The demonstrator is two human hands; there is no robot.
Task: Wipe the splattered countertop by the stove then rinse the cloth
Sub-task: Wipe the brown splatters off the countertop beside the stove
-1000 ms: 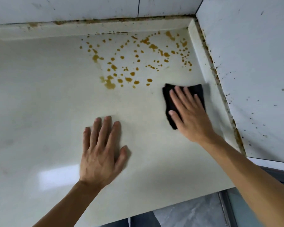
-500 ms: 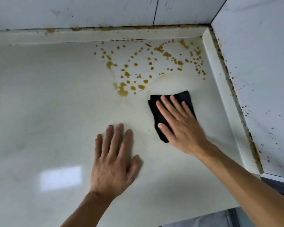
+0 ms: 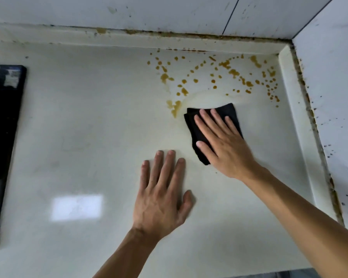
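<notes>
A folded black cloth lies flat on the pale countertop, just below a patch of orange-brown splatter in the back right corner. My right hand presses flat on the cloth with fingers spread, covering most of it. A faint wet smear arcs above the cloth, and a smudged drip sits at its upper left. My left hand rests palm down on the bare counter, just left of and nearer than the cloth, holding nothing.
A black stove top sits at the left edge. White tiled walls, speckled with dark spots, close the back and right sides above a raised lip with grimy seams. The counter's front edge runs along the bottom.
The cloth under my right hand has slid leftward across the lower splatter, clearing several drops and leaving a smear. The view has shifted left, bringing the stove top into sight.
</notes>
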